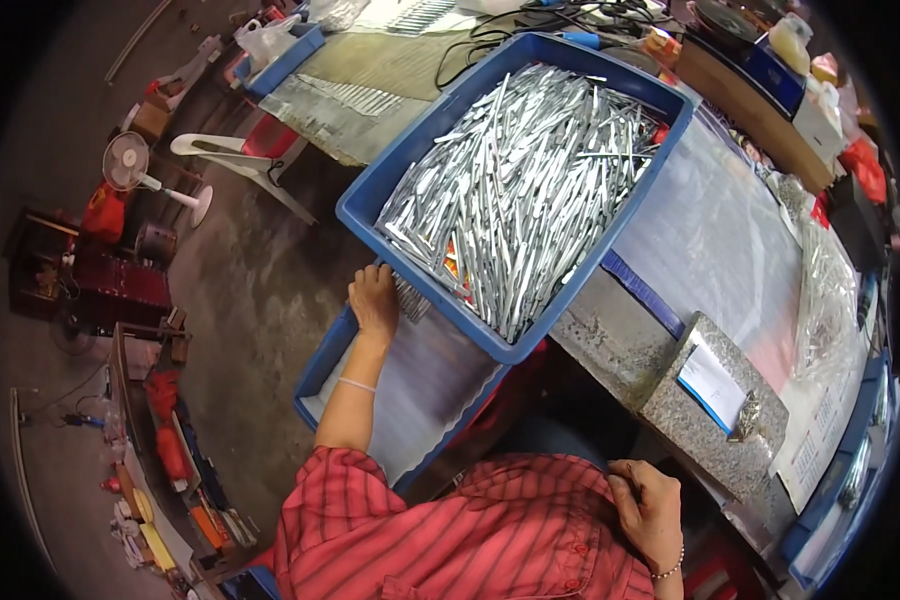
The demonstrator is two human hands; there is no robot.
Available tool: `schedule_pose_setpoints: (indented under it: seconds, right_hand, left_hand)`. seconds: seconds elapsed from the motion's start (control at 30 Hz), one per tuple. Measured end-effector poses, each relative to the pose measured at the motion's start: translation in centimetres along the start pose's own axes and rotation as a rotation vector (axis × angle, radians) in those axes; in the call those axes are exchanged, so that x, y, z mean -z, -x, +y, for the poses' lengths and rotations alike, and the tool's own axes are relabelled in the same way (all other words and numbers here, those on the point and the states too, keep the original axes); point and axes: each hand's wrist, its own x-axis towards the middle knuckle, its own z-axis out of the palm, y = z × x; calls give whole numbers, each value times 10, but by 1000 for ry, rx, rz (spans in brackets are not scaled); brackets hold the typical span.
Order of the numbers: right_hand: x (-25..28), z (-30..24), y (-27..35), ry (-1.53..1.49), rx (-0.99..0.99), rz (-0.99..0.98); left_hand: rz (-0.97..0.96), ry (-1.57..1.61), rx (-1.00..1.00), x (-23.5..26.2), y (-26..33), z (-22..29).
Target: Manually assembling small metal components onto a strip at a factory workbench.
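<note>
My left hand (373,303) is at the left side of the lower blue tray (315,378), its fingers bent against a bundle of thin metal strips (410,300). The bundle lies partly under the rim of a large blue bin (515,352), which hides some of it. Heaped inside that bin are a great many slim silvery metal pieces (530,180), with a bit of red and orange showing among them. Close to my body, my right hand (647,510) is curled, and nothing shows in its fingers.
A stone slab (715,410) with a white and blue pad (712,385) lies on the bench at right, beside plastic sheeting (720,230). Metal strips lie in rows on the far table (370,130). A white chair (240,155) and a fan (127,160) stand at left.
</note>
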Motion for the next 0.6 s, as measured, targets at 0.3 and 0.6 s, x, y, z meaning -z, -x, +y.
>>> schedule_pose_setpoints:
  seconds: [0.3,0.6]
  right_hand:
    - [41,8,15,38,-44,133]
    - [97,54,44,110,-286,878]
  left_hand:
    - [-69,495,-79,94,21,49]
    - [-193,1126,-737,225,6,226]
